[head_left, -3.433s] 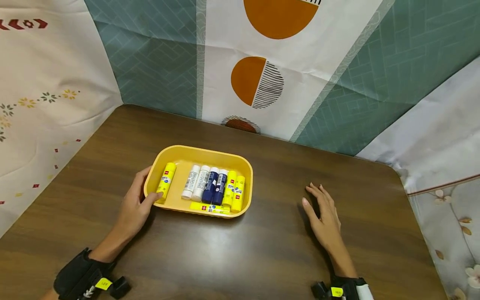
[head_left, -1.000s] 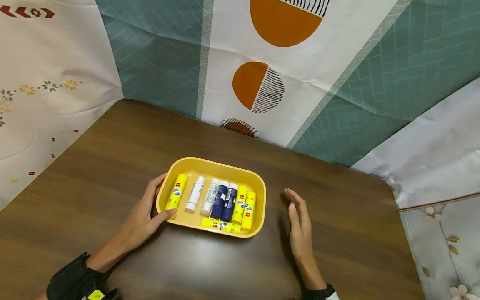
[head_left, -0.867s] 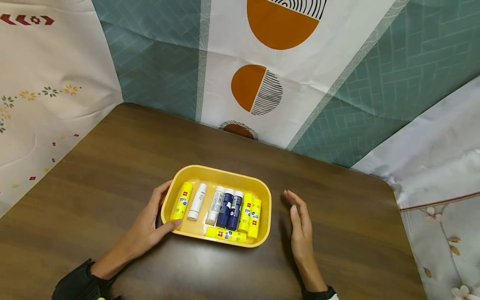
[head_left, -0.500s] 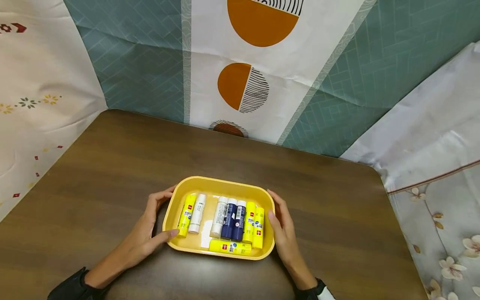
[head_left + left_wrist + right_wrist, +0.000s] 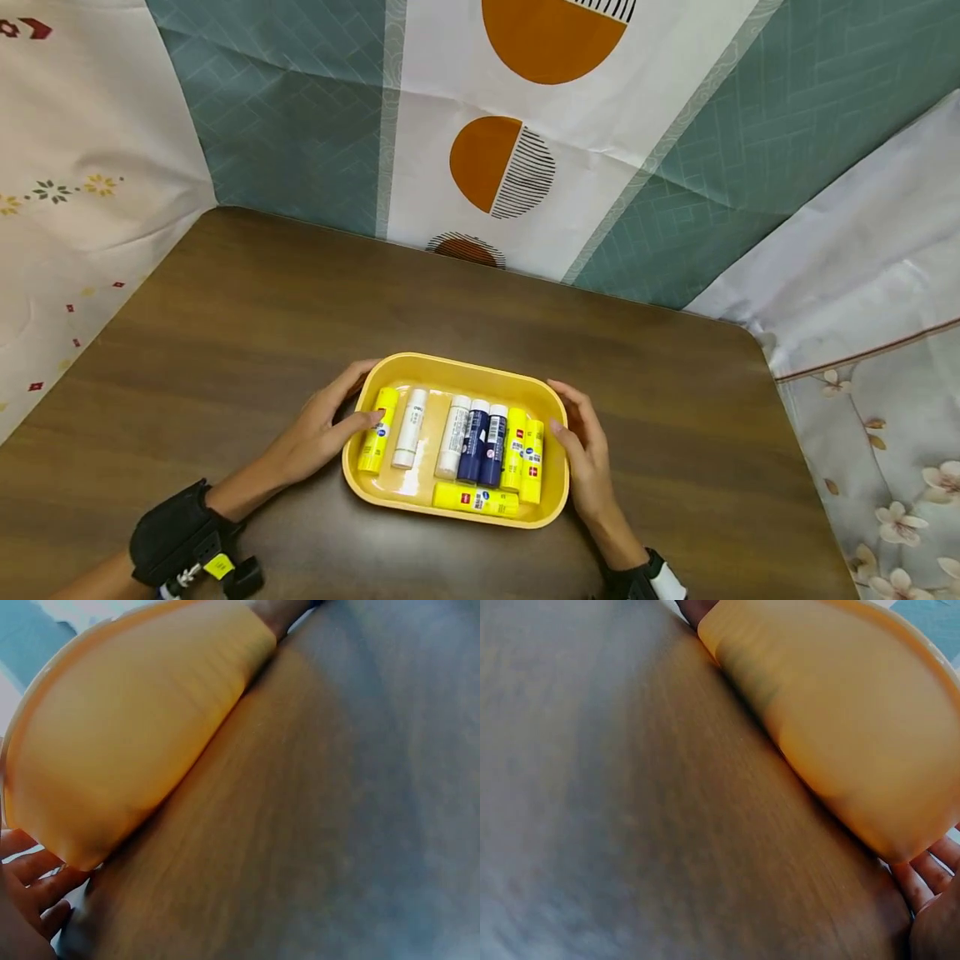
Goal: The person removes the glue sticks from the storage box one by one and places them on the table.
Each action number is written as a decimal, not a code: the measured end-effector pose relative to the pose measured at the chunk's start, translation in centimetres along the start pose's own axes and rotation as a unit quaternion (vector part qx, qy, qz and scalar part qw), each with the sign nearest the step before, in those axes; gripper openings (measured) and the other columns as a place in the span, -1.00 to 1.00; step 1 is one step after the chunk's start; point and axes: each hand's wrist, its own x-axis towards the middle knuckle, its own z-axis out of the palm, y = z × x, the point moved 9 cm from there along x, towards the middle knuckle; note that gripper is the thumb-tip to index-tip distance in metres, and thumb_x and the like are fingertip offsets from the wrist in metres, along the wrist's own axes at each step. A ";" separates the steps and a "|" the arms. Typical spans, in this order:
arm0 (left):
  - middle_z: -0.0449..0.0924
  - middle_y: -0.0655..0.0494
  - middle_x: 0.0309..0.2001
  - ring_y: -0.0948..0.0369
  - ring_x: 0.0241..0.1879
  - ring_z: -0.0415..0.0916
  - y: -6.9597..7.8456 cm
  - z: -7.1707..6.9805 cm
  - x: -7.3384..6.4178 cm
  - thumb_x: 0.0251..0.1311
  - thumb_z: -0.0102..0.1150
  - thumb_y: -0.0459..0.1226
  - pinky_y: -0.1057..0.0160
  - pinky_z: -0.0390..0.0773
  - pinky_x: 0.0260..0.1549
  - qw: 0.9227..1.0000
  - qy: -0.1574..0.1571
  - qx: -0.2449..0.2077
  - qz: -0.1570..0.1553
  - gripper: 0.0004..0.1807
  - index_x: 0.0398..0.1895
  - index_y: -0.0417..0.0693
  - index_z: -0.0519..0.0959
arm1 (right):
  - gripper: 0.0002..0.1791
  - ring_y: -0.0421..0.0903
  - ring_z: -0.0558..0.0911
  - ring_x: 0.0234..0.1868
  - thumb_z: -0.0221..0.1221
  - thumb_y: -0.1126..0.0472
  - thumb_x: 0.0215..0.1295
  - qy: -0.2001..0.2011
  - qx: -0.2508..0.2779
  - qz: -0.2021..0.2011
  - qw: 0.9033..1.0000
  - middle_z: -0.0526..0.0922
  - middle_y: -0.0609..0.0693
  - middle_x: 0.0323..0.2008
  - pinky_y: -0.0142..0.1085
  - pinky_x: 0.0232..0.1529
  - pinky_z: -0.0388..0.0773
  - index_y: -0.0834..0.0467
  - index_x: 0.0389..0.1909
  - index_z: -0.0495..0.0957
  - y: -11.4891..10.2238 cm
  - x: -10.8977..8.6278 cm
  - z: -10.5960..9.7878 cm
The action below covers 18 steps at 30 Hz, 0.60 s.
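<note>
A yellow plastic tray (image 5: 429,454) rests on the table in the head view, with several glue sticks in it. My left hand (image 5: 318,433) holds its left end, thumb over the rim against a yellow glue stick (image 5: 375,454). My right hand (image 5: 591,458) holds the right end, thumb at the rim. Two white sticks (image 5: 410,429), two dark blue sticks (image 5: 492,446) and two yellow sticks (image 5: 532,462) stand side by side across the tray; another yellow stick (image 5: 476,500) lies crosswise along its near wall. In both wrist views, fingers touch the outer wall of the tray (image 5: 135,727).
The brown wooden table (image 5: 300,317) extends around the tray. Patterned cloths hang along its back (image 5: 300,142), left side (image 5: 82,250) and right side (image 5: 862,275). A black wrist strap with a camera (image 5: 187,537) sits on my left forearm.
The tray has moved nearer and rightward, drawn by my left hand. My right hand has come from the bare table to the tray's right end. One white stick has slid leftward from the row.
</note>
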 end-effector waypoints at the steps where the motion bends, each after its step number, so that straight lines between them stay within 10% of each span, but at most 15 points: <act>1: 0.48 0.03 0.22 0.10 0.10 0.47 0.1 0.0 0.3 0.41 0.11 -0.39 0.36 0.45 0.08 1.000 -0.001 -0.004 0.001 -0.39 0.48 0.08 0.24 | -0.50 0.13 0.48 0.18 -0.06 0.33 0.54 0.005 0.002 -0.004 1.000 0.42 0.16 0.31 -0.24 0.23 0.49 0.16 0.45 0.27 -0.1 0.1 -0.1; 18: 0.49 -0.11 0.03 0.10 -0.15 0.53 1.7 0.3 2.0 0.34 0.08 -0.51 0.25 0.63 -0.23 0.999 -0.003 -0.025 0.047 -0.43 0.40 -0.09 0.29 | -0.57 0.14 0.49 0.15 -0.04 0.30 0.56 0.000 0.000 -0.033 0.999 0.46 0.16 0.26 -0.25 0.21 0.51 0.16 0.38 0.34 -1.6 0.7 -0.4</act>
